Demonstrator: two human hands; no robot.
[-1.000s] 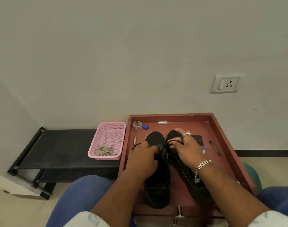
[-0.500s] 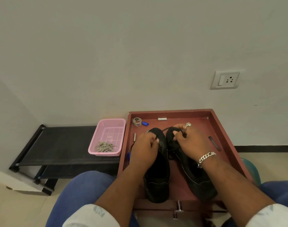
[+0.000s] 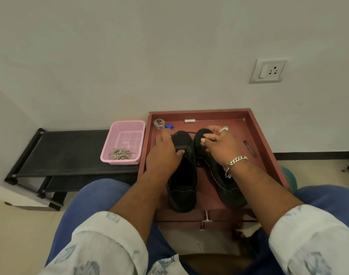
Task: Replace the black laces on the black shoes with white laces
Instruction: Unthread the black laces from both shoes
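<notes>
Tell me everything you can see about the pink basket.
The pink basket is a small rectangular tray of pink plastic, as it looks, with perforated mesh walls and a slotted floor. It stands upright and level on the black rack, at that rack's right end, right beside the left wall of the red-brown tray; whether they touch cannot be told. A loose tangle of pale laces lies in its near end; the far part shows bare floor. No hand touches it.
</notes>
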